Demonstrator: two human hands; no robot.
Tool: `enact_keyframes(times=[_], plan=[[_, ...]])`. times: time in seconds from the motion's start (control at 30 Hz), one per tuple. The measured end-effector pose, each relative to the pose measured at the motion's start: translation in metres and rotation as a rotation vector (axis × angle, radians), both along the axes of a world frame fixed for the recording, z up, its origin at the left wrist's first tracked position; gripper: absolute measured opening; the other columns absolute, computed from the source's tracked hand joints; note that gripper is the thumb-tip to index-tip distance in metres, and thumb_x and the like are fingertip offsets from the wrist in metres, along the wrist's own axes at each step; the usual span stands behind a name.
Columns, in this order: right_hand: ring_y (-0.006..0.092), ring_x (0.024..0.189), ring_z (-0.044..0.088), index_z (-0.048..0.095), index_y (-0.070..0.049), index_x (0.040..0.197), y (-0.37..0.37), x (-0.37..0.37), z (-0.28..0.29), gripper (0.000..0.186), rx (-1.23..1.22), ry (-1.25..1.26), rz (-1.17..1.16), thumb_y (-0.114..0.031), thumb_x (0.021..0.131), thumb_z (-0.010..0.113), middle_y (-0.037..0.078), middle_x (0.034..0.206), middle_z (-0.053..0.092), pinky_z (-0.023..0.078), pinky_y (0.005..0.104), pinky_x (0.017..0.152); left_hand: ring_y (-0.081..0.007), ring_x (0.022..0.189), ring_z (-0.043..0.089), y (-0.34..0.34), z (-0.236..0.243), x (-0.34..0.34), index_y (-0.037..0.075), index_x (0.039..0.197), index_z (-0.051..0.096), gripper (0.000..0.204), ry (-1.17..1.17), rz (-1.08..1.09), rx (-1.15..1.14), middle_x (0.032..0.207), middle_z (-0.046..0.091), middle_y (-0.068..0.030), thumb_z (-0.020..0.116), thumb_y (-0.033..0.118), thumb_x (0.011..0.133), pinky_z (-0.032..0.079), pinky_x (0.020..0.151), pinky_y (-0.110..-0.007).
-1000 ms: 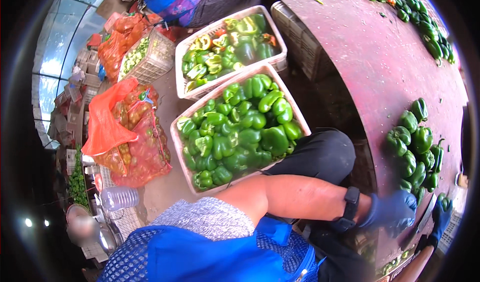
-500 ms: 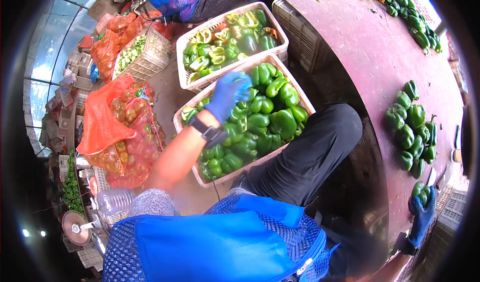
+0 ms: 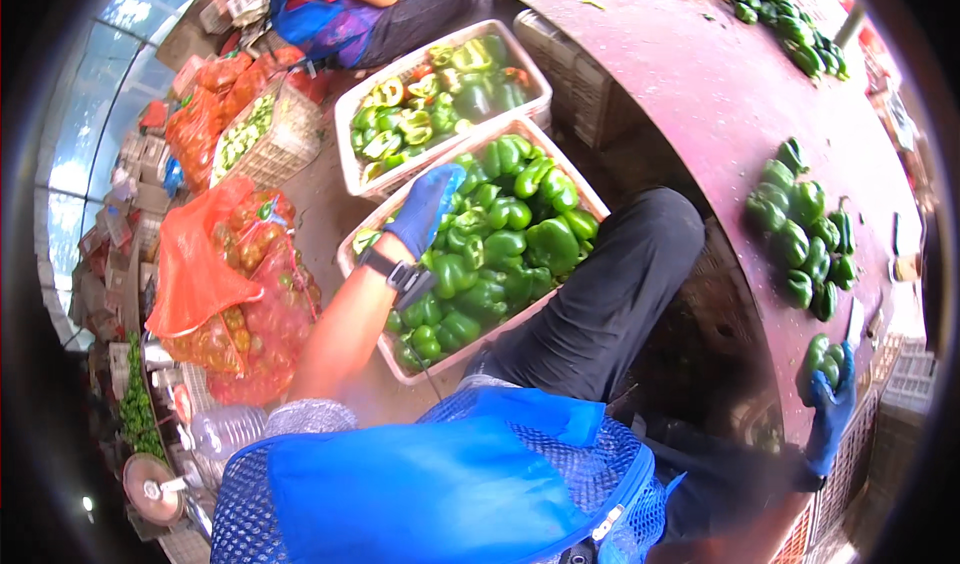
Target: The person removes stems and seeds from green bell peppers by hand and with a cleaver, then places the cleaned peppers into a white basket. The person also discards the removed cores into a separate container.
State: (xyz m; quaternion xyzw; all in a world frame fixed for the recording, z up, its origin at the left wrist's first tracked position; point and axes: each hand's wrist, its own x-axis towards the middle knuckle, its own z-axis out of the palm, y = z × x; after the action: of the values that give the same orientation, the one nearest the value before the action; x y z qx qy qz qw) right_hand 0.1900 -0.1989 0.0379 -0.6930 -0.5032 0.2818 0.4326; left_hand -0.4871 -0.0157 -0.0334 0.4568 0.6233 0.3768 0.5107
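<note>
- Left hand [image 3: 426, 207]: fingers over green peppers [image 3: 470, 282] in a crate [image 3: 577, 175]; cannot tell whether they grip anything.
- Right hand [image 3: 832, 412]: fingers holding a pepper [image 3: 824, 360]; loose peppers [image 3: 801, 232] lie beyond them on the table [image 3: 650, 74].

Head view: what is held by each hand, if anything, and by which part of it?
Right hand: a green pepper, by its near end and right side. Left hand: cannot tell if it holds anything.

The blue-gloved right hand [image 3: 832, 402] holds a green bell pepper [image 3: 823, 358]; the blue-gloved left hand [image 3: 426, 210] is over a pinkish plastic crate [image 3: 578, 177].
</note>
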Motion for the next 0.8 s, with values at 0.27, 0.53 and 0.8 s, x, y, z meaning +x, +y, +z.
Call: enact_keyframes(times=[0.27,0.53,0.8], plan=[[0.0181,0.112,0.062,0.044,-0.001,0.152,-0.002,-0.069,0.026,0.083,0.011,0.254,0.015,-0.016,0.079,0.081,0.010,0.126,0.062,0.052,0.0322,0.097,-0.0216,0.117,0.065,-0.027,0.110,0.227,0.000,0.139,0.053,0.043,-0.447,-0.504,0.142,0.130,0.062,-0.0111,0.060,0.023,0.103,0.056,0.097,-0.037],[0.0224,0.125,0.058,0.042,0.003,0.152,-0.009,-0.107,0.011,0.093,0.163,0.147,0.174,-0.032,0.077,0.085,0.014,0.137,0.059,0.044,0.0370,0.109,-0.0142,0.116,0.060,-0.048,0.065,0.399,0.000,0.144,0.051,0.053,-0.683,-1.113,-0.371,0.128,0.064,-0.0068,0.065,0.024,0.099,0.052,0.097,-0.032],[0.0394,0.121,0.062,0.048,-0.008,0.149,-0.004,-0.110,-0.022,0.076,0.256,-0.221,0.066,-0.029,0.082,0.076,0.023,0.135,0.059,0.051,0.0450,0.102,-0.0124,0.111,0.063,-0.058,0.029,0.415,-0.001,0.142,0.053,0.047,-0.822,-1.163,-0.385,0.124,0.068,-0.0080,0.054,0.022,0.102,0.051,0.097,-0.028]])
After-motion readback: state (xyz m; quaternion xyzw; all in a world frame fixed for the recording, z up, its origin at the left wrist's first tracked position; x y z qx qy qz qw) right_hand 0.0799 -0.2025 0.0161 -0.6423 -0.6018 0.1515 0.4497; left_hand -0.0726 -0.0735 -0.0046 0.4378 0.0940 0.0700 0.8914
